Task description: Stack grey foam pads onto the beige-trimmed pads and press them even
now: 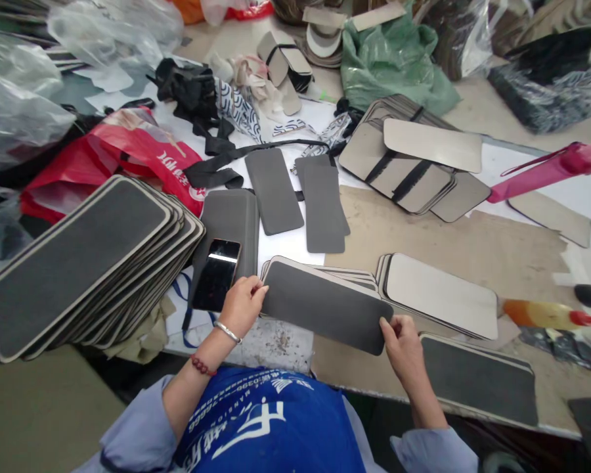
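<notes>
A dark grey rounded panel [325, 309] is held at its two ends, over a low pile of pale-edged boards [349, 276]. My left hand [243, 302] pinches its left end. At its right end the fingers of my right hand [401, 335] are closed on the corner. A black phone [217, 274] lies just left of my left hand, on a dark grey slab [230, 217]. Beyond my right hand sit a stack of beige boards [443, 292] and, nearer the edge, dark-faced boards [482, 381].
A tall fanned stack of dark boards [79, 256] stands at left by a red bag [113, 157]. Loose grey pieces [274, 190] lie ahead. Strapped beige boards [404, 157], a pink umbrella-like object [546, 171] and an amber bottle [542, 314] are at right.
</notes>
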The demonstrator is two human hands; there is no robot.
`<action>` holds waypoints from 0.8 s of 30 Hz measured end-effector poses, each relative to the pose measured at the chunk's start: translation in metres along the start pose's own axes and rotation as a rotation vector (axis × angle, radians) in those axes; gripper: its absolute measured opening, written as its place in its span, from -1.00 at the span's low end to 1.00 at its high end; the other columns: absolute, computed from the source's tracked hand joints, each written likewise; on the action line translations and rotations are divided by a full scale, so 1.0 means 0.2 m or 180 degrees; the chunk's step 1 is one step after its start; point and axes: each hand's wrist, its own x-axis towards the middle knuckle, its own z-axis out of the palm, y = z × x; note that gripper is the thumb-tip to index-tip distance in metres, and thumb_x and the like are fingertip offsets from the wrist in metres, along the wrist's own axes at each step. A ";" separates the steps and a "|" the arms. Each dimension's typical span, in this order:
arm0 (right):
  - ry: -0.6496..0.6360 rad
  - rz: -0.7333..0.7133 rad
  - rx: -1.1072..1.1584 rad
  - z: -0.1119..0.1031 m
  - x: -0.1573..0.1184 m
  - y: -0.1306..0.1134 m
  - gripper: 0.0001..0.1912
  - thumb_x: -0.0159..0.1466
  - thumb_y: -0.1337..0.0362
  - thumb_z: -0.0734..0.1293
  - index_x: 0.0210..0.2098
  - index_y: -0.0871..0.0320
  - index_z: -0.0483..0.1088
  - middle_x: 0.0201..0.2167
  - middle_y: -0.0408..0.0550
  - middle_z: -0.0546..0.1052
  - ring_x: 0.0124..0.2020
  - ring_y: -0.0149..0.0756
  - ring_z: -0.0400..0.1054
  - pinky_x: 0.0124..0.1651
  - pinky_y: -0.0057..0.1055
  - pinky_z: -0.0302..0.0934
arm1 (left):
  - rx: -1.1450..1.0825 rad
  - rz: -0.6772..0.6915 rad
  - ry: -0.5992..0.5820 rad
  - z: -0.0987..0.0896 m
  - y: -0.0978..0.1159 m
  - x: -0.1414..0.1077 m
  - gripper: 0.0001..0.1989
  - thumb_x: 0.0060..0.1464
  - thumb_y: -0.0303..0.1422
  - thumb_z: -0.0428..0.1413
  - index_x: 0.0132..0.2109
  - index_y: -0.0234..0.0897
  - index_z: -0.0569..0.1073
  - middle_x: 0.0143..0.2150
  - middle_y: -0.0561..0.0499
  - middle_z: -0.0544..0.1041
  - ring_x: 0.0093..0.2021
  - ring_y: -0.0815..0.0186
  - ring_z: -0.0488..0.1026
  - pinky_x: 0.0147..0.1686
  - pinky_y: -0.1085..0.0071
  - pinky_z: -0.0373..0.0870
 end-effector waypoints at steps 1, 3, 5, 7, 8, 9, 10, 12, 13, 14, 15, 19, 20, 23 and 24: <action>0.0010 0.0048 -0.0014 0.01 0.00 0.00 -0.53 0.07 -0.24 0.15 -0.52 0.05 0.09 -0.63 -0.22 0.21 -0.56 -0.33 0.11 -0.44 -0.35 0.02 | 0.0077 0.0009 0.0013 0.02 -0.01 0.01 -0.80 0.02 -0.37 0.02 -0.55 -0.24 0.27 -0.54 0.10 0.24 -0.46 0.34 0.28 -0.37 0.42 0.21; 0.0039 0.0118 -0.0011 0.03 0.01 -0.01 -0.50 0.03 -0.28 0.15 -0.54 0.05 0.11 -0.64 -0.20 0.23 -0.57 -0.32 0.12 -0.44 -0.34 0.04 | 0.0196 0.0039 0.0017 0.03 0.00 0.03 -0.79 0.03 -0.40 0.01 -0.55 -0.23 0.26 -0.53 0.09 0.25 -0.46 0.33 0.29 -0.35 0.41 0.22; 0.0047 0.0159 0.0015 0.03 0.02 -0.02 -0.46 0.00 -0.32 0.15 -0.54 0.06 0.14 -0.64 -0.18 0.25 -0.57 -0.31 0.14 -0.44 -0.34 0.05 | 0.0312 0.0042 0.0009 0.04 0.02 0.05 -0.79 0.05 -0.41 0.01 -0.54 -0.23 0.26 -0.53 0.08 0.25 -0.44 0.31 0.30 -0.34 0.39 0.23; 0.0058 0.0228 -0.0010 0.03 0.02 -0.02 -0.42 -0.02 -0.35 0.16 -0.54 0.07 0.20 -0.63 -0.15 0.29 -0.56 -0.29 0.18 -0.43 -0.33 0.06 | 0.0419 0.0043 0.0003 0.05 0.03 0.06 -0.80 0.05 -0.42 0.01 -0.52 -0.22 0.27 -0.50 0.05 0.27 -0.42 0.30 0.31 -0.33 0.39 0.24; 0.0072 0.0271 -0.0031 0.03 0.03 -0.02 -0.41 -0.04 -0.36 0.16 -0.54 0.08 0.22 -0.62 -0.13 0.32 -0.55 -0.27 0.19 -0.43 -0.33 0.06 | 0.0460 0.0052 0.0009 0.06 0.03 0.07 -0.81 0.05 -0.43 0.01 -0.52 -0.23 0.28 -0.48 0.04 0.28 -0.41 0.29 0.32 -0.31 0.38 0.25; 0.0079 0.0309 -0.0046 0.03 0.03 -0.01 -0.40 -0.04 -0.36 0.17 -0.53 0.09 0.25 -0.60 -0.11 0.34 -0.53 -0.26 0.21 -0.42 -0.33 0.07 | 0.0488 0.0073 0.0020 0.06 0.03 0.07 -0.81 0.05 -0.43 0.01 -0.52 -0.23 0.28 -0.46 0.03 0.29 -0.39 0.29 0.32 -0.30 0.37 0.26; 0.0079 0.0337 -0.0046 0.03 0.03 -0.01 -0.39 -0.04 -0.36 0.18 -0.52 0.10 0.27 -0.59 -0.10 0.36 -0.53 -0.25 0.22 -0.41 -0.33 0.07 | 0.0506 0.0106 0.0036 0.07 0.03 0.07 -0.81 0.05 -0.44 0.01 -0.51 -0.23 0.28 -0.45 0.01 0.31 -0.38 0.28 0.32 -0.28 0.37 0.26; 0.0028 0.0374 0.0018 0.03 0.02 0.00 -0.40 -0.03 -0.34 0.19 -0.50 0.11 0.30 -0.58 -0.09 0.38 -0.51 -0.25 0.24 -0.39 -0.32 0.08 | 0.0542 0.0163 0.0060 0.08 0.01 0.07 -0.81 0.05 -0.45 0.00 -0.52 -0.22 0.27 -0.45 0.01 0.32 -0.36 0.27 0.33 -0.26 0.35 0.27; -0.0009 0.0405 0.0075 0.03 0.02 0.00 -0.41 -0.02 -0.33 0.20 -0.49 0.11 0.32 -0.58 -0.09 0.38 -0.51 -0.25 0.24 -0.39 -0.33 0.09 | 0.0562 0.0172 0.0065 0.08 0.01 0.07 -0.80 0.05 -0.44 -0.01 -0.52 -0.21 0.26 -0.46 0.01 0.32 -0.36 0.26 0.33 -0.27 0.35 0.27; -0.0039 0.0448 0.0139 0.03 0.02 0.00 -0.42 -0.02 -0.31 0.20 -0.48 0.11 0.32 -0.58 -0.09 0.39 -0.52 -0.25 0.24 -0.39 -0.33 0.09 | 0.0579 0.0167 0.0063 0.09 0.00 0.07 -0.80 0.05 -0.44 -0.01 -0.53 -0.21 0.24 -0.48 0.02 0.31 -0.36 0.26 0.34 -0.27 0.35 0.26; -0.0066 0.0486 0.0210 0.04 0.02 0.00 -0.43 -0.01 -0.30 0.21 -0.48 0.12 0.33 -0.58 -0.09 0.39 -0.51 -0.24 0.25 -0.39 -0.33 0.09 | 0.0591 0.0148 0.0054 0.09 -0.01 0.08 -0.79 0.05 -0.42 -0.02 -0.53 -0.20 0.23 -0.50 0.03 0.30 -0.37 0.26 0.34 -0.28 0.35 0.26; -0.0066 0.0505 0.0384 0.06 0.04 0.01 -0.49 0.01 -0.24 0.23 -0.50 0.12 0.30 -0.55 -0.07 0.41 -0.48 -0.24 0.26 -0.36 -0.33 0.11 | 0.0570 0.0053 -0.0036 0.10 -0.03 0.09 -0.77 0.05 -0.38 -0.03 -0.55 -0.19 0.18 -0.54 0.04 0.29 -0.43 0.26 0.32 -0.33 0.37 0.22; -0.0049 0.0485 0.0371 0.06 0.05 0.01 -0.51 0.02 -0.22 0.22 -0.51 0.12 0.29 -0.56 -0.08 0.40 -0.48 -0.25 0.25 -0.36 -0.33 0.11 | 0.0573 0.0050 -0.0069 0.10 -0.03 0.09 -0.77 0.04 -0.36 -0.03 -0.55 -0.18 0.17 -0.54 0.04 0.30 -0.43 0.26 0.32 -0.34 0.37 0.22; 0.0044 0.0384 0.0291 0.09 0.06 0.03 -0.54 0.06 -0.19 0.18 -0.54 0.10 0.25 -0.59 -0.12 0.35 -0.49 -0.27 0.22 -0.36 -0.33 0.10 | 0.0638 0.0007 -0.0107 0.10 -0.03 0.10 -0.79 0.03 -0.34 -0.03 -0.54 -0.19 0.19 -0.53 0.03 0.32 -0.42 0.26 0.32 -0.33 0.37 0.22; 0.0074 0.0335 0.0257 0.11 0.06 0.04 -0.54 0.07 -0.19 0.17 -0.55 0.10 0.24 -0.59 -0.11 0.35 -0.48 -0.27 0.21 -0.35 -0.33 0.10 | 0.0661 -0.0012 -0.0104 0.10 -0.03 0.10 -0.80 0.02 -0.33 -0.03 -0.54 -0.19 0.20 -0.52 0.03 0.32 -0.42 0.26 0.32 -0.33 0.37 0.22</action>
